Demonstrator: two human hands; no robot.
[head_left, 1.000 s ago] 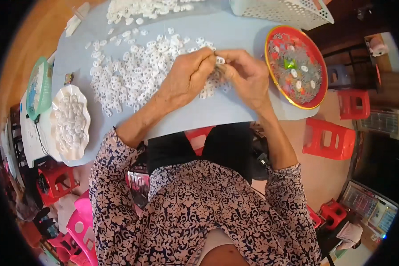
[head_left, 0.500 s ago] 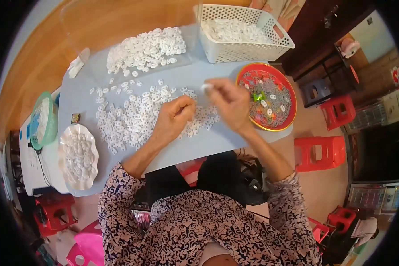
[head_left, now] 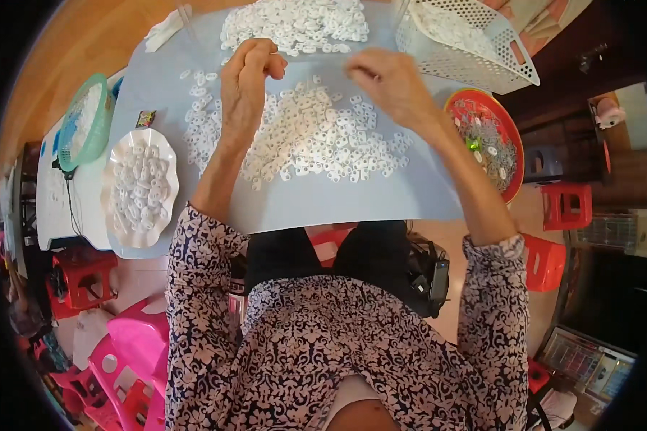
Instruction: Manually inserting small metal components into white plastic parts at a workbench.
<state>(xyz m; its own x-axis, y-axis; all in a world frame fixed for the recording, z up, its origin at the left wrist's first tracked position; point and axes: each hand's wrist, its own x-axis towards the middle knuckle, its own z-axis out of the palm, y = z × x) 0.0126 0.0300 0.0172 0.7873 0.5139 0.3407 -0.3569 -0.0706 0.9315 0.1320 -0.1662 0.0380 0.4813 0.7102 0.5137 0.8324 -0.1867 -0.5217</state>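
Covering the grey table (head_left: 410,194), white pieces (head_left: 316,140) lie beneath both hands; each grip's state unclear.

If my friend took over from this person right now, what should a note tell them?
Left hand: loosely curled over the spread of small white plastic pieces on the pale blue-grey table; whether it pinches one is unclear.
Right hand: hovering above the same spread, fingers bent.
Done: a white scalloped dish on the left holds pieces.
Left: the loose spread, plus a further heap.
Nearby: red round tray, white mesh basket.
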